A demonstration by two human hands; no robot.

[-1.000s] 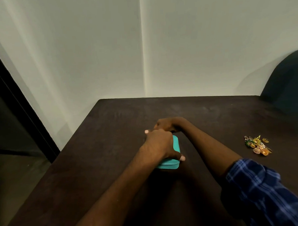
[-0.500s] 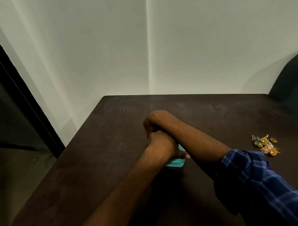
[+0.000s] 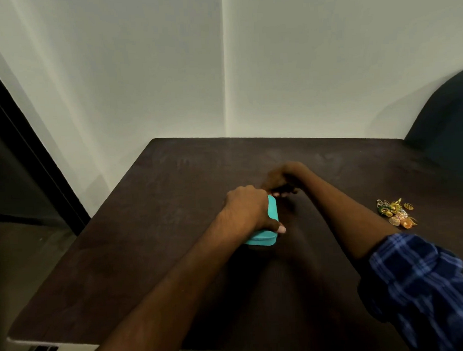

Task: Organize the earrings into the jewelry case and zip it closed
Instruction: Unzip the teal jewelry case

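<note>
head view takes in a dark table (image 3: 191,256) set into a pale corner, with the dark back of a chair (image 3: 445,118) at its far right. both forearms reach in over it, the right one coming out of a blue checked sleeve (image 3: 426,286).

near the middle of the table lies the turquoise jewelry case (image 3: 267,234), lid down, its long axis running away from the person and a little to the right. the left hand (image 3: 246,210) sits over the top of it, fingers curled round the body and the thumb pressed to the near right corner, holding it steady. the right hand (image 3: 283,179) is at the case's far end, fingers bunched as if pinching something small there; i'd guess the zip pull, but it's too dark and blurred to tell.

the earrings (image 3: 396,213) lie in a loose heap well off to the right, apart from the case, nearer the right arm. so by my reckoning the case has to come open first, and that hand is the one placed to fetch them.
</note>
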